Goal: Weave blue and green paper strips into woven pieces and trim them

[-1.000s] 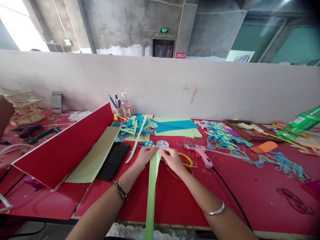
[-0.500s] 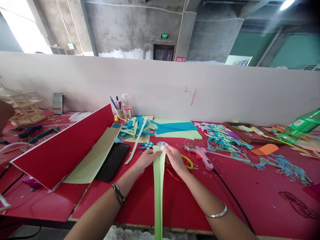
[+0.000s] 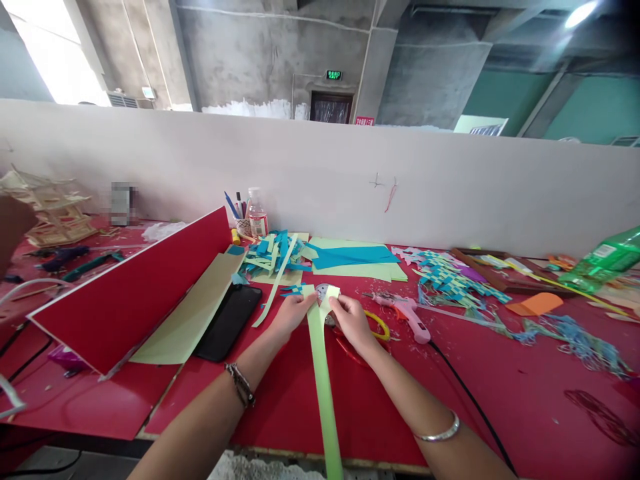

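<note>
A long light-green paper strip (image 3: 324, 387) hangs from both hands down over the table's front edge. Its upper end is parted in a V into two pieces. My left hand (image 3: 291, 315) pinches the left piece between thumb and fingers. The right piece is gripped the same way by my right hand (image 3: 352, 323). Behind the hands lies a round, pale, perforated object (image 3: 325, 291), partly covered. Scissors with red and yellow handles (image 3: 377, 325) lie beside and partly under my right hand. A small blue-and-green woven piece (image 3: 293, 291) is just beyond my left hand.
A black phone (image 3: 230, 323) and a red board (image 3: 140, 293) are at left. Cut strips (image 3: 273, 257) and paper sheets (image 3: 355, 260) lie at the back. On the right are a pink glue gun (image 3: 407, 313) with its cord, woven pieces (image 3: 450, 273) and a green bottle (image 3: 607, 260).
The strip's top ends have been drawn apart, with a wider gap between my hands. Its lower part has swung to the right. The view has shifted slightly.
</note>
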### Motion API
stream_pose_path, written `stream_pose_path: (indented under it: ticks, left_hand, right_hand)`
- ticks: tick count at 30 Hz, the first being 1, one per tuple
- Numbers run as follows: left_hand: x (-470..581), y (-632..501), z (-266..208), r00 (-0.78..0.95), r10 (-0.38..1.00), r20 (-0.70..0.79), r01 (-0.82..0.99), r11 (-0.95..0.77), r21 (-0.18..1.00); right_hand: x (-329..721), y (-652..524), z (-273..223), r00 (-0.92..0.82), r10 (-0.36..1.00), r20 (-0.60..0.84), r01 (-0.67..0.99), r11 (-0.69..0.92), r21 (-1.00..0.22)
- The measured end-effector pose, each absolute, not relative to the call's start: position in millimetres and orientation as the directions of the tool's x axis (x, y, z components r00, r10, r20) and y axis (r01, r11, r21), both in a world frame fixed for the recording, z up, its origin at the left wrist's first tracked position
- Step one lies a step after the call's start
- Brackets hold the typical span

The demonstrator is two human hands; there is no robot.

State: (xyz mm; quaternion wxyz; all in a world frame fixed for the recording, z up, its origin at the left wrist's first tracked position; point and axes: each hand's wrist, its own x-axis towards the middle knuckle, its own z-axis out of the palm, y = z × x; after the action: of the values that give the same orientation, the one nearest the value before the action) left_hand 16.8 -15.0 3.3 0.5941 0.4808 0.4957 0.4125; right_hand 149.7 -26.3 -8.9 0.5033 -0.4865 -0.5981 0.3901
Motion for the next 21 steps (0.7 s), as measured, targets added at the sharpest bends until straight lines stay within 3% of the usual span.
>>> stream_pose_path:
  ticks: [5,8,15,21]
  left_hand:
    - [18,-19,7,0.384,0.89,-0.247,-0.056,0.29,0.956]
    - [19,-17,2,0.325,0.928,-0.182,0.001,0.193,0.981]
    - [19,-10,-1,0.235,0.972,-0.001,0.058,-0.013,0.998]
    - [20,-11,-2,0.204,0.979,0.026,0.074,-0.042,0.996]
  right_hand:
    - [153,-24,-7,0.094,0.953,0.289,0.171,0.27,-0.947]
    - [153,-25,-5,0.095,0.951,0.293,0.183,0.272,-0.945]
    - [149,-27,-8,-0.084,0.964,0.253,0.197,0.265,-0.944]
    - [148,-30,-4,-0.05,0.98,0.191,0.124,0.196,-0.973]
